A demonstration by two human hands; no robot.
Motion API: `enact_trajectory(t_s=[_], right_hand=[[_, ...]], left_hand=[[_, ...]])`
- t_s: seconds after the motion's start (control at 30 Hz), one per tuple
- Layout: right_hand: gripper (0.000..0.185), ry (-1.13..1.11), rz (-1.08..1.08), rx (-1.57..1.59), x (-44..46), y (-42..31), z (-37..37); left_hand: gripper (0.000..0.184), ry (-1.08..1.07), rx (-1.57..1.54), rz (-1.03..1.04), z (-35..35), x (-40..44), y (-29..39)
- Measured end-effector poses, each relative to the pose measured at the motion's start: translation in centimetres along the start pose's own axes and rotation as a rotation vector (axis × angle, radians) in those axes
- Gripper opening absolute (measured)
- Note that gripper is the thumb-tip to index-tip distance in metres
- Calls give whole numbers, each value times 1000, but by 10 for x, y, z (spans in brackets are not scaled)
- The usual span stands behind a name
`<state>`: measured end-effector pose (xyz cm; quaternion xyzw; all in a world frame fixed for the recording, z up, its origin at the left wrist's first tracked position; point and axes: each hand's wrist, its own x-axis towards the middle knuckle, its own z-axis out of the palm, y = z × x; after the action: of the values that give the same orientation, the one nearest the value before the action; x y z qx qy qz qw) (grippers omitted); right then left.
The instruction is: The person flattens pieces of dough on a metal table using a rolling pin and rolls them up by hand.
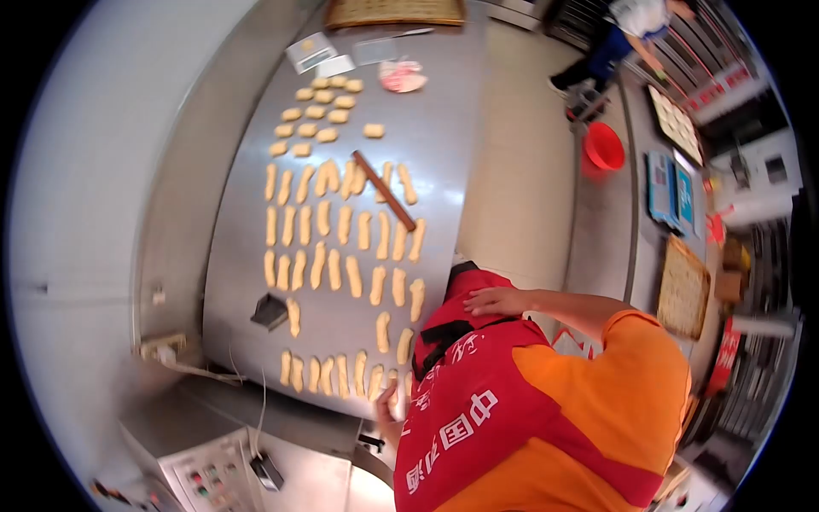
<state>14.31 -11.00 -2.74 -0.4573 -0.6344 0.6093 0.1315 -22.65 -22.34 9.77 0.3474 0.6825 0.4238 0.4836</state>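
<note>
My left hand [387,411] is at the near table edge, partly hidden by the apron. Its fingers close around the end of a dough strip [393,377]. My right hand [498,301] lies with fingers stretched out against the red apron [465,410], holding nothing. Rows of pale dough strips [345,224] cover the middle of the steel table [435,94]. Across some of them lies a brown wooden rolling pin [384,191]. Short dough pieces [324,96] sit in a group farther along the table.
A dark scraper-like block [270,311] lies beside the strips. A scale [310,52], a red-and-white bag [402,76] and a tray [394,11] stand toward the far end. Across the aisle are a red bowl [604,146], another tray [683,288] and a person [618,43].
</note>
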Motion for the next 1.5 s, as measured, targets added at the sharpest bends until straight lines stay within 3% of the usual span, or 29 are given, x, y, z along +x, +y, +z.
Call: enact_trajectory(t_s=[0.07,0.17,0.23,0.33,0.47,0.53,0.6,0.7,0.77,0.9,1.03,1.13,1.3,1.4,1.47,1.5], right_hand=[[48,96,88,93,-41,46,-2],[39,203,144,-168,-26,25,-21],[31,480,251,-303,22,15,-24],[29,650,-176,-320,104,20,-53],[26,373,-212,-113,163,-31,-158],[23,503,-346,-187,206,15,-186],[16,563,-215,-140,212,6,-224],[10,666,-198,-206,231,0,-256],[22,516,-155,-258,253,-5,-250],[46,287,-157,-520,276,-35,-204],[60,267,-52,-632,300,-40,-166],[57,312,85,-602,306,-33,-166],[46,535,-100,-305,300,-1,-171],[44,449,-13,-111,300,19,-191],[46,320,34,-280,293,-4,-195],[47,270,21,-385,289,-23,-192]], left_hand=[[18,45,-55,-186,48,0,-15],[14,31,69,-202,79,30,-32],[16,38,157,-197,99,54,-39],[23,81,263,-193,132,78,-46],[34,254,373,-253,179,75,-41],[41,361,400,-307,211,58,-35],[47,460,436,-372,242,46,-26],[57,543,448,-423,270,43,-18],[64,578,429,-450,284,46,-12],[60,654,289,-427,310,57,14],[58,655,128,-381,312,72,-3],[57,605,71,-352,303,87,-13],[56,650,55,-298,282,130,-21],[53,743,108,-195,258,169,-40],[52,851,107,-144,244,194,-31],[44,863,50,-196,238,204,-26]])
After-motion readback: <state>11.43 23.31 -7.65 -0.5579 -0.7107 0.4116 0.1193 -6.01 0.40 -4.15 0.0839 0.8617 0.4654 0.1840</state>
